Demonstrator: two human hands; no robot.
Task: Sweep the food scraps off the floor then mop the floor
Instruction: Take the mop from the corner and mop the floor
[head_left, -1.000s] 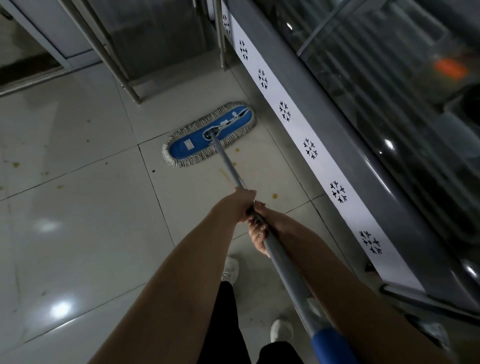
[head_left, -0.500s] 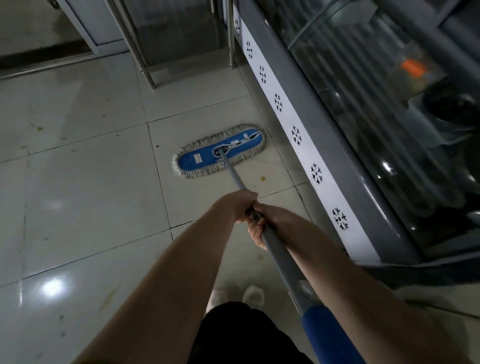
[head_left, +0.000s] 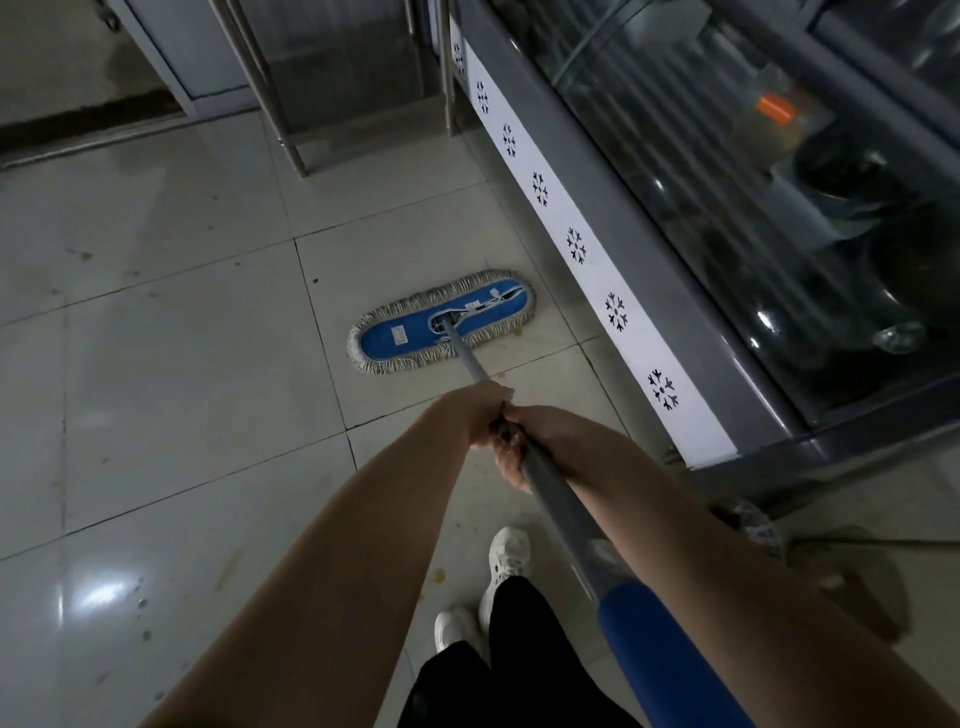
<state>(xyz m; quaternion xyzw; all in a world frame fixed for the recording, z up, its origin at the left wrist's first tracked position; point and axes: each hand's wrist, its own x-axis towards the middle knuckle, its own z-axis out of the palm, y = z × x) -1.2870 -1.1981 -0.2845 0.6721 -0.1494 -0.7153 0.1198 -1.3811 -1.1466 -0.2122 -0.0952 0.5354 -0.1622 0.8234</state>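
Note:
A flat blue mop head (head_left: 441, 323) with a grey fringe lies on the pale tiled floor (head_left: 171, 364), close to the base of a display counter. Its grey metal handle (head_left: 550, 493) runs back toward me and ends in a blue grip (head_left: 670, 660). My left hand (head_left: 480, 410) grips the handle from the left, and my right hand (head_left: 524, 441) grips it just behind, the two hands touching. Small yellowish scraps (head_left: 440, 574) and faint stains dot the tiles near my white shoes (head_left: 506, 556).
A glass display counter (head_left: 727, 234) with a white snowflake strip (head_left: 618, 312) runs along the right. Metal legs (head_left: 288, 140) of a steel unit stand at the back. A dark doorway edge (head_left: 78, 119) lies far left. Cables and a fan-like object (head_left: 758, 525) sit at the counter's near corner.
The mop head has been pulled back toward me along the counter, across a tile joint. I have stepped backward. Both hands keep the same grip on the handle.

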